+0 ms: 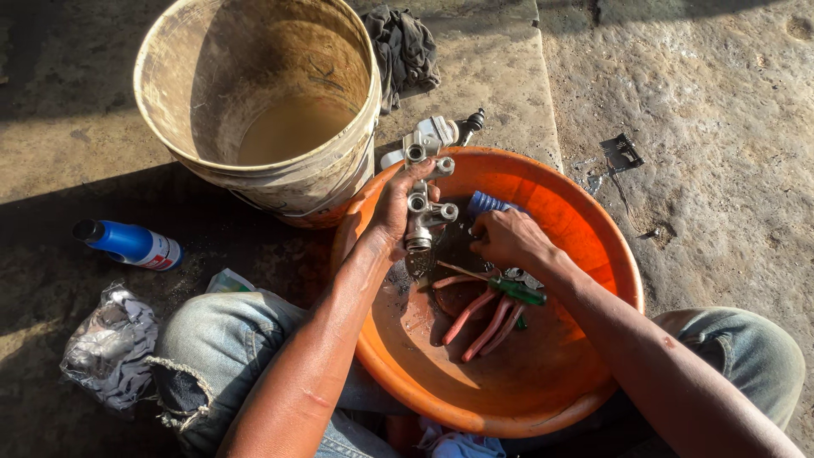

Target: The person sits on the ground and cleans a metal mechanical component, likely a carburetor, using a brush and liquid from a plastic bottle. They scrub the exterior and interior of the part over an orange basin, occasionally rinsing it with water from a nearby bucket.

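Note:
My left hand (pixel 393 210) grips a grey metal engine part (pixel 424 203) with round ports, held upright over an orange basin (pixel 593 246). My right hand (pixel 507 238) is closed just right of the part, low in the basin; whatever it holds is hidden by the fingers. Several reddish rubber hoses (pixel 483 318) and a green-handled tool (pixel 519 292) lie in dark liquid on the basin floor. A blue object (pixel 486 203) shows behind my right hand.
A dirty cream bucket (pixel 254 170) with murky water stands behind-left of the basin. A blue spray can (pixel 131 243) and crumpled rag (pixel 110 346) lie left; a dark cloth (pixel 405 47) lies behind. My knees in jeans flank the basin. Concrete ground lies all around.

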